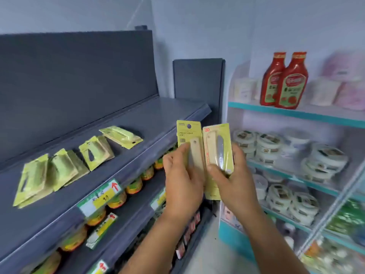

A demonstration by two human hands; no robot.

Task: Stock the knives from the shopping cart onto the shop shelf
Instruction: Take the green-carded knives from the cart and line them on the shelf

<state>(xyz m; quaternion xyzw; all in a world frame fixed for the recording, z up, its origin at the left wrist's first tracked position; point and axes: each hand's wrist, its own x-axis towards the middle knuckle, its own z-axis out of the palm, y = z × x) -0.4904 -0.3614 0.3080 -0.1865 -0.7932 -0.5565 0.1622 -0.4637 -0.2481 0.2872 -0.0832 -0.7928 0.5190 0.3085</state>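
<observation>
Several green knife packs point(59, 171) lying flat in a row on the dark grey shelf point(150, 119), far left, well apart from the hands. Two more held upright in front of the shelf edge, side by side and touching. Left pack point(188, 135) gripped by left hand point(182, 182), thumb pressed on its front, fingers curled behind. Right pack point(218, 147) pinched by right hand point(233, 180), thumb across its lower front. Ketchup bottles point(284, 80) on the white rack point(296, 113), far right.

I count two carded knives point(205, 147) held upright; roughly five green knife packs point(59, 169) on the grey shelf point(138, 123), overlap blurs the tally; two ketchup bottles point(284, 80); two hands point(207, 186).
</observation>
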